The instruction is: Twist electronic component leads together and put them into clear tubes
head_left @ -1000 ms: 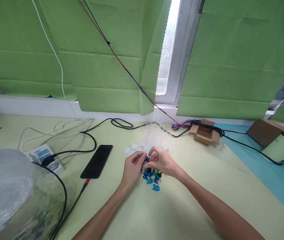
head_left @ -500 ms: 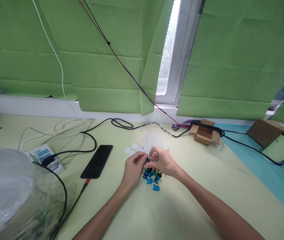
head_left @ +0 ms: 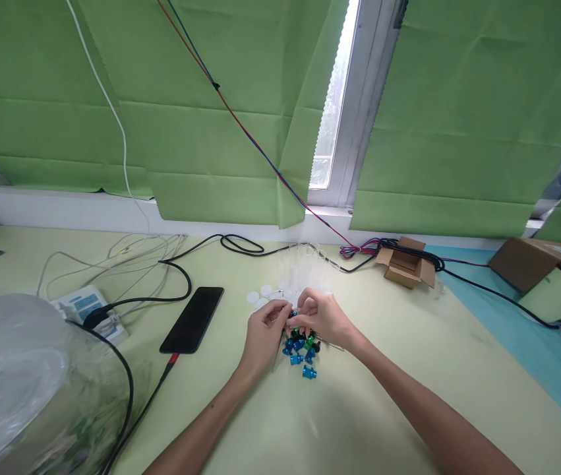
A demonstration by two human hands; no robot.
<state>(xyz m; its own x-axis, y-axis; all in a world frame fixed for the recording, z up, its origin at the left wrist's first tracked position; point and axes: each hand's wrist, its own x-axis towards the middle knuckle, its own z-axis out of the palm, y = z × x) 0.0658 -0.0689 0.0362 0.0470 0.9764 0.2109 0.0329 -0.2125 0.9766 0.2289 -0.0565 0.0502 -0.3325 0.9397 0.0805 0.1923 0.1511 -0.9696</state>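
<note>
My left hand (head_left: 264,331) is closed in a pinch, its thumb and fingertips meeting those of my right hand (head_left: 325,320), which is pinched too. A small dark blue bit shows between the fingertips, too small to name. Below the left hand a thin pale strip slants down to the table. A thin stick (head_left: 332,345) shows under the right wrist. Beneath the hands lies a pile of small blue, green and black fittings. One blue fitting (head_left: 309,373) lies nearest me, with another blue fitting (head_left: 296,359) just behind it.
White round caps (head_left: 252,298) and clear plastic pieces (head_left: 300,267) lie beyond the hands. On the left are a phone (head_left: 192,320) with a red-tipped cable, a power strip (head_left: 82,303) and a large plastic bag (head_left: 13,369). A small open carton (head_left: 405,267) stands at the back right.
My right hand has shifted slightly, and the thin stick beneath its wrist now shows. My left hand keeps its pinch in nearly the same spot.
</note>
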